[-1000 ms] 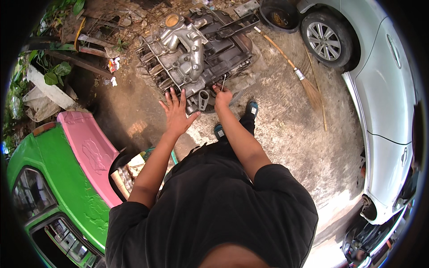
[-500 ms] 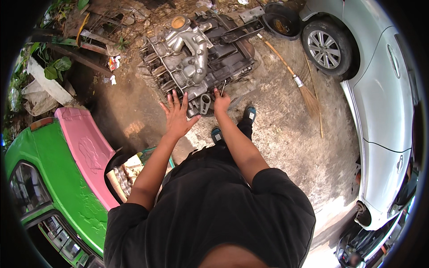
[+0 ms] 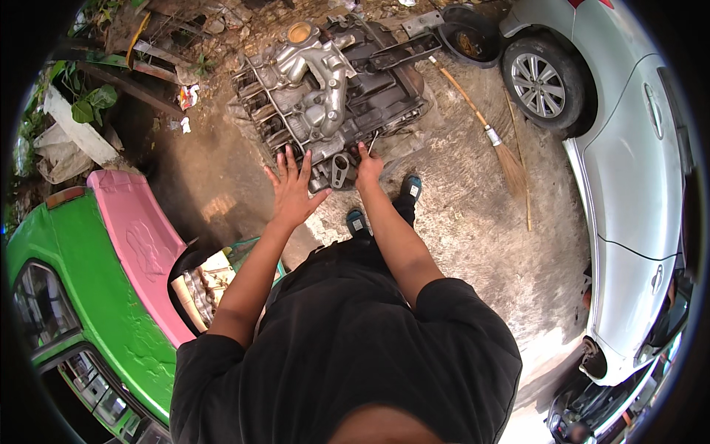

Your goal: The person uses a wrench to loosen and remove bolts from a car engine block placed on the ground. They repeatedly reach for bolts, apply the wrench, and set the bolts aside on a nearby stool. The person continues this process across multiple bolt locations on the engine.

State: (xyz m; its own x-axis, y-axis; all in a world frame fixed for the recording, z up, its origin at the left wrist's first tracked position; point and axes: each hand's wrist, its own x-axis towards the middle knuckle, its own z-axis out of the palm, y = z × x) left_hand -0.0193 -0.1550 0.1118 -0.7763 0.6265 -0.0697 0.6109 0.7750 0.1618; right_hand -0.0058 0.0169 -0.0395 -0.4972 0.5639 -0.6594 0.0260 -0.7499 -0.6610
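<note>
A greasy car engine (image 3: 384,95) lies on the ground ahead of me, with a silver cast manifold (image 3: 334,96) on top. My left hand (image 3: 294,198) is open, its fingers spread, with the fingertips at the engine's near left edge. Close to the near right edge, my right hand (image 3: 368,170) is closed around a thin metal tool (image 3: 373,139), perhaps a wrench; its lower part is hidden in the fingers. Between my hands sits a grey metal bracket (image 3: 340,171) with a round hole, at the engine's near end.
A straw broom (image 3: 509,163) lies on the concrete to the right, near a silver car (image 3: 629,170). A black basin (image 3: 467,37) stands beyond the engine. At left is a green and pink vehicle body (image 3: 137,222). Wood scraps and plants (image 3: 96,103) fill the far left.
Both hands stay in nearly the same places, the left spread and the right closed on the tool. The whole view has shifted slightly; the engine has not visibly moved.
</note>
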